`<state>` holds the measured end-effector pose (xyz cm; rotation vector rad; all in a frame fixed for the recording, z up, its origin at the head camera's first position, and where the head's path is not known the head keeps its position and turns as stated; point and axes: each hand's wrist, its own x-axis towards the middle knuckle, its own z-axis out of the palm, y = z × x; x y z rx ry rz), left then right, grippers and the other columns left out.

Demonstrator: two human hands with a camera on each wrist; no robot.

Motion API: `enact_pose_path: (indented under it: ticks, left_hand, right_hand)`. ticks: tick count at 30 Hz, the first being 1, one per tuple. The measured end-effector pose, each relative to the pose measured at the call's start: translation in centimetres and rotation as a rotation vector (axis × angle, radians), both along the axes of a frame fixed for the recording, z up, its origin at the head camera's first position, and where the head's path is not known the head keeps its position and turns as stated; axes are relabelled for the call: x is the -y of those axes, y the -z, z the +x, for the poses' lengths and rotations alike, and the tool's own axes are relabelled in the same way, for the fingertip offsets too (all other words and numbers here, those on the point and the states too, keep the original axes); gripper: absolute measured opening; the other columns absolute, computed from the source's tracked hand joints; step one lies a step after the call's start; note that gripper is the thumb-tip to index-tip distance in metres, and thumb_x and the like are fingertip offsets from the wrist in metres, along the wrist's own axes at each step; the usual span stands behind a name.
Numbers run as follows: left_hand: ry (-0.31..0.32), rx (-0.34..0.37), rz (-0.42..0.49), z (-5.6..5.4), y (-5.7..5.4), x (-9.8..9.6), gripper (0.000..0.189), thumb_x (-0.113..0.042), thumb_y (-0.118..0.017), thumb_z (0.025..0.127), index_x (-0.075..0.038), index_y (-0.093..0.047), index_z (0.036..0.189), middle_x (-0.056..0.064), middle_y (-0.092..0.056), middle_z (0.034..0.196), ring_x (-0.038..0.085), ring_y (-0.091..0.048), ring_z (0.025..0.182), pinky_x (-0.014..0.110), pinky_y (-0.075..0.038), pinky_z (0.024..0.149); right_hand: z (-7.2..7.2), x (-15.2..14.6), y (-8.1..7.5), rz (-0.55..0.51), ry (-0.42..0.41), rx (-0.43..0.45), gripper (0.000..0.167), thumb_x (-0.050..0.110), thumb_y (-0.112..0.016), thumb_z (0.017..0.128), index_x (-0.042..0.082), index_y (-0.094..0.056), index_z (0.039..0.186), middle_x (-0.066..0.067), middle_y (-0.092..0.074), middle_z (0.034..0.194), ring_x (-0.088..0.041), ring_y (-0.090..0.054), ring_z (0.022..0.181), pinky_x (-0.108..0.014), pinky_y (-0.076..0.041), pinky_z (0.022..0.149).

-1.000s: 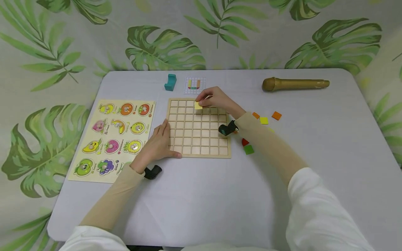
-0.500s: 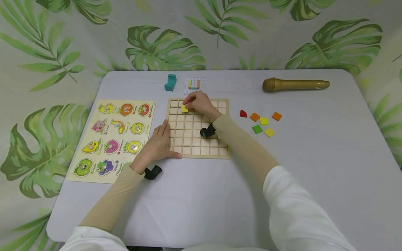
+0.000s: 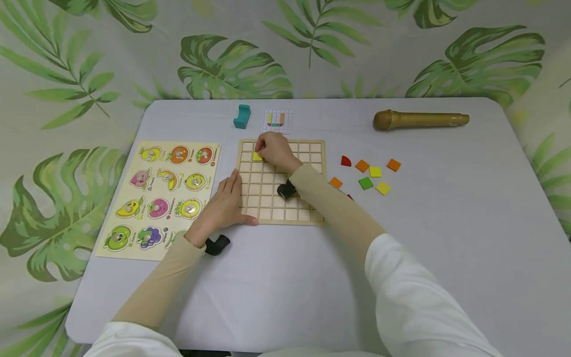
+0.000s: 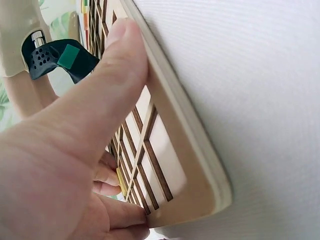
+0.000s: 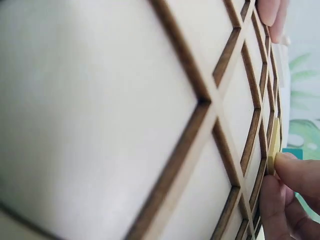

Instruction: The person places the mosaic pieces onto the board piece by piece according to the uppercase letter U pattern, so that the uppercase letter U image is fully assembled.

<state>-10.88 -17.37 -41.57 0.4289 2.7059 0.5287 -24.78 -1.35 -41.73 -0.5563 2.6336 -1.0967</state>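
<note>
Your right grip (image 3: 275, 150) pinches the yellow tile (image 3: 257, 157) between thumb and fingertips, over the board (image 3: 292, 222) near its far left corner. The step in hand looks like seating that tile in a cell; from these views you cannot tell whether any edge has dropped in. Your left grip (image 3: 225, 204) clasps nothing: its fingers rest along the board's left edge, with the thumb on the near edge. Use it as a brace, pressing lightly so the board does not slide on the bench (image 3: 285, 292).

Before you let go, check the cell against the card (image 3: 289, 119), which lies beyond the board by the bench's far edge. Square the tile's sides to the slats, lower one edge first, then press the middle flat with a fingertip. The slats stand proud, so a skewed tile would probably ride up on them. Lift your hand straight up, lest you drag the tile. The loose tiles (image 3: 375, 172) lie beyond the board's right edge; let your sleeve pass well above them.
</note>
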Motion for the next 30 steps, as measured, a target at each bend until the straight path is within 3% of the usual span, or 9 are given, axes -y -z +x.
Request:
enact_pose_path:
  ticks: [5,9,14,23,30]
  left_hand:
    - [0.000,0.006,-0.015,0.0,-0.3,-0.1,0.124,-0.046,-0.082,0.071,0.017,-0.005,0.145,0.030,0.004,0.154,0.046,-0.008,0.139,0.049,-0.020,0.111]
    - [0.007,0.005,-0.015,0.0,-0.4,-0.2,0.123,-0.045,-0.082,0.071,0.017,-0.005,0.145,0.030,0.004,0.154,0.046,-0.008,0.139,0.049,-0.020,0.111]
    - [0.006,0.003,-0.011,0.0,-0.4,-0.2,0.123,-0.044,-0.083,0.071,0.017,-0.005,0.145,0.030,0.004,0.154,0.046,-0.008,0.139,0.049,-0.021,0.111]
    - [-0.008,0.006,-0.006,0.0,-0.1,-0.2,0.123,-0.042,-0.084,0.071,0.017,-0.006,0.145,0.030,0.004,0.154,0.046,-0.008,0.139,0.049,-0.019,0.111]
    - [-0.006,0.018,-0.006,0.0,-0.2,-0.2,0.123,-0.042,-0.084,0.071,0.017,-0.005,0.145,0.030,0.005,0.154,0.045,-0.006,0.140,0.048,-0.017,0.112]
  right_hand:
    - [-0.1,-0.1,-0.1,0.004,-0.028,-0.016,0.009,-0.001,-0.061,0.088,0.004,-0.069,0.087,-0.008,-0.065,0.080,-0.018,-0.056,0.070,-0.027,-0.043,0.064]
    - [-0.1,-0.8,-0.1,-0.083,-0.014,0.052,0.006,0.003,-0.063,0.090,0.002,-0.069,0.091,-0.009,-0.066,0.085,-0.017,-0.057,0.071,-0.025,-0.046,0.064]
    - [-0.1,-2.9,-0.6,-0.210,0.003,0.155,0.013,0.005,-0.061,0.091,-0.001,-0.069,0.100,-0.010,-0.065,0.094,-0.021,-0.059,0.076,-0.028,-0.048,0.066]
    - [0.0,-9.7,-1.4,-0.393,0.004,0.309,0.023,0.005,-0.061,0.093,-0.009,-0.062,0.112,-0.014,-0.060,0.098,-0.036,-0.060,0.093,-0.041,-0.051,0.084]
    - [0.7,-16.4,-1.8,-0.381,0.064,0.343,0.031,0.016,-0.064,0.093,-0.004,-0.060,0.117,-0.016,-0.060,0.109,-0.028,-0.059,0.095,-0.040,-0.050,0.088]
